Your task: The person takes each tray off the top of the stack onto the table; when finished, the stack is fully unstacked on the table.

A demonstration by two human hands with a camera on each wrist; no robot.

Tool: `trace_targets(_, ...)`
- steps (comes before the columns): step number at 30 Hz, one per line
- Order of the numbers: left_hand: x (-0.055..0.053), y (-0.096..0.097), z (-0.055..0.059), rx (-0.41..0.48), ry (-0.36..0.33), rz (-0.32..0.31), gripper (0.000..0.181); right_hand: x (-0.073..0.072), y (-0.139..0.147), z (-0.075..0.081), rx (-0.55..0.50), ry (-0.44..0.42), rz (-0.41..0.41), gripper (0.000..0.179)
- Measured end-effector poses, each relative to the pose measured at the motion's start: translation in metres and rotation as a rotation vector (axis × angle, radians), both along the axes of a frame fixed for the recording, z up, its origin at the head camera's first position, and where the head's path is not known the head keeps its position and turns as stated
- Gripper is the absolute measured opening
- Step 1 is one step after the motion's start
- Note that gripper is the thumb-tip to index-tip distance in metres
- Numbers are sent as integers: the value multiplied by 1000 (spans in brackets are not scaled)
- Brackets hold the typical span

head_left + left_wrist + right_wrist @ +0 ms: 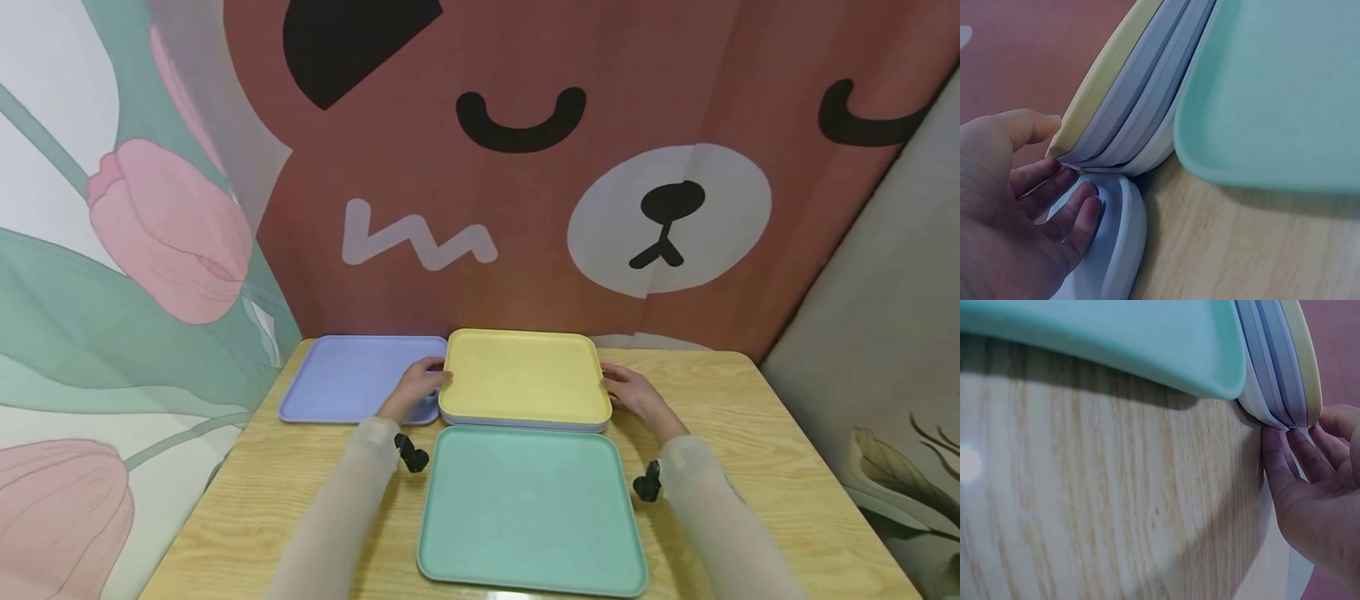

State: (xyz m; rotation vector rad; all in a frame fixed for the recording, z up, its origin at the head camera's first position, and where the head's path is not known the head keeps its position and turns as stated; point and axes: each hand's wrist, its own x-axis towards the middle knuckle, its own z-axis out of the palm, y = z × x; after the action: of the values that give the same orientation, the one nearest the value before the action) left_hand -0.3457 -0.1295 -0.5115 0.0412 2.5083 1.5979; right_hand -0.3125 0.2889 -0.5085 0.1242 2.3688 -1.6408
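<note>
A yellow tray [525, 375] tops a stack with lavender trays [1147, 94] and a white tray [1254, 406] beneath it. My left hand [416, 387] pinches the yellow tray's left edge, thumb above and a fingertip just under the rim; its other fingers hang over a blue-lavender tray [360, 379] beside the stack. At the opposite side, my right hand [633, 392] has its thumb on the yellow rim and its fingertips against the undersides of the stacked edges. A mint-green tray [532, 508] lies in front of the stack, nearer me.
The wooden table [750, 500] bears all the trays. Behind it hangs a brown curtain [525, 283] with a bear's face, close to the back edge. A flower-print cloth [172, 233] hangs on the left, and a grey cloth [885, 292] on the right.
</note>
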Motion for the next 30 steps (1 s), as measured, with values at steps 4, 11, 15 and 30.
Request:
trace_targets(4,-1,-1,-2,0,-2,-2,54,-2,-1,0,0,2,8,55)
trace_targets(11,-2,-2,-1,-14,-10,-41,58,-2,1,0,-3,4,2,55)
trace_targets(15,-1,-3,-2,-28,-34,-53,59,-2,1,-1,-9,-4,3,54)
trace_targets(30,1,-7,-1,-38,-57,-113,63,3,-12,11,76,-20,-77,54)
